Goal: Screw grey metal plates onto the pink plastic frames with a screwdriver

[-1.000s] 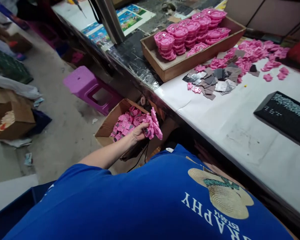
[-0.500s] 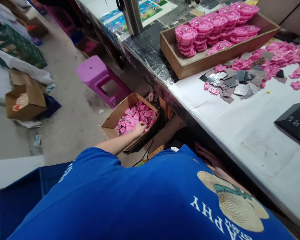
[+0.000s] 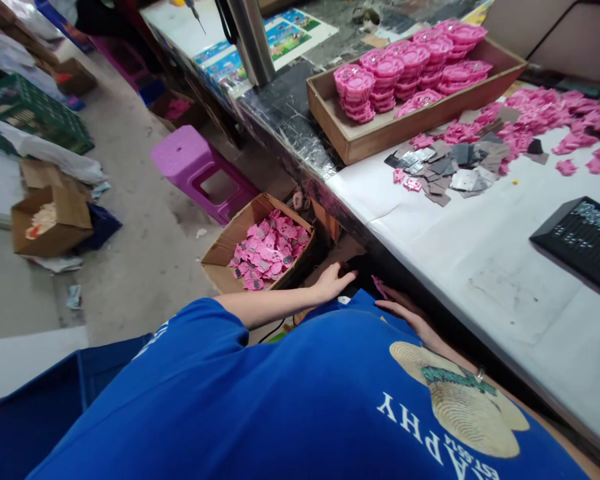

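My left hand (image 3: pixel 331 283) is over my lap beside the cardboard box, its fingers apart and nothing visible in them. Close by, at the table's edge, my right hand (image 3: pixel 405 312) holds a small pink plastic piece (image 3: pixel 379 287) upright between thumb and fingers. Part of that hand is in shadow below the tabletop. The cardboard box (image 3: pixel 220 275) on the floor at my left holds a heap of pink plastic pieces (image 3: pixel 270 247), several with grey patches on them.
On the white-covered table (image 3: pixel 430 233) lie loose pink parts (image 3: pixel 545 117), grey flat plates (image 3: pixel 437 175) and a black tray (image 3: pixel 587 237). A wooden tray (image 3: pixel 353 147) of stacked pink parts stands behind. A purple stool (image 3: pixel 200 167) and a metal post (image 3: pixel 253 47) are farther left.
My left hand has left the pink heap in the box and moved right, over my lap. My right hand shows more clearly now, with the pink piece raised in its fingers.
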A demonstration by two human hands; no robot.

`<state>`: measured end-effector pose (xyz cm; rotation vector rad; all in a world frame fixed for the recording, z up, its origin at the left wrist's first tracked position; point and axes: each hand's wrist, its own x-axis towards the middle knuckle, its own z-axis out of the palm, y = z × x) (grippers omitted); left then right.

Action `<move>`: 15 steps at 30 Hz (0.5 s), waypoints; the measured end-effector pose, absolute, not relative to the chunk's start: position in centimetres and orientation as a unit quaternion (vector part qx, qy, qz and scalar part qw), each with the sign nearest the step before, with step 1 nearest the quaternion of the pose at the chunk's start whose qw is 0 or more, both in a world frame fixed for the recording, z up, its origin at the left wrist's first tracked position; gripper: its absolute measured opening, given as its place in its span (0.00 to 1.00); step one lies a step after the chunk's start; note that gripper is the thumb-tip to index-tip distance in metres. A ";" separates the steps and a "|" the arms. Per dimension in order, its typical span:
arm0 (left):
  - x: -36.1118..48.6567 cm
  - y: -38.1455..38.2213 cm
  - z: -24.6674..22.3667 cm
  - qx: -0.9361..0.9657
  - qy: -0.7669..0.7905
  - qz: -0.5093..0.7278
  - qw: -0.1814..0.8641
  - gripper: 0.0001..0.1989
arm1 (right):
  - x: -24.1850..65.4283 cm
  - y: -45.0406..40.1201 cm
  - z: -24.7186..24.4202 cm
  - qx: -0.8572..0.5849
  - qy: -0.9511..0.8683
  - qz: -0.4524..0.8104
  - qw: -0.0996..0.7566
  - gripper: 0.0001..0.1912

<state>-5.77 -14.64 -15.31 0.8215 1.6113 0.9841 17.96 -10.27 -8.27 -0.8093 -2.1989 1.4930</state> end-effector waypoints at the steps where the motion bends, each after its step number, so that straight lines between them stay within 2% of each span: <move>1: -5.9 -14.7 -14.7 0.352 0.664 0.414 0.514 0.16 | 18.2 -10.2 -8.9 -0.286 -0.770 0.540 0.181 0.17; 4: -5.8 -14.8 -12.8 0.386 0.621 0.419 0.540 0.18 | 18.3 -9.7 -10.2 -0.274 -0.742 0.583 0.184 0.20; 9: -5.3 -14.8 -11.2 0.403 0.540 0.394 0.625 0.31 | 16.8 -8.8 -9.6 -0.308 -0.704 0.611 0.190 0.23; 12: -6.9 -14.5 -11.0 0.389 0.555 0.394 0.621 0.32 | 16.2 -8.5 -9.1 -0.324 -0.695 0.619 0.172 0.29; 15: -11.1 -14.6 -10.7 0.377 0.611 0.394 0.574 0.30 | 16.5 -8.5 -9.4 -0.338 -0.681 0.631 0.155 0.32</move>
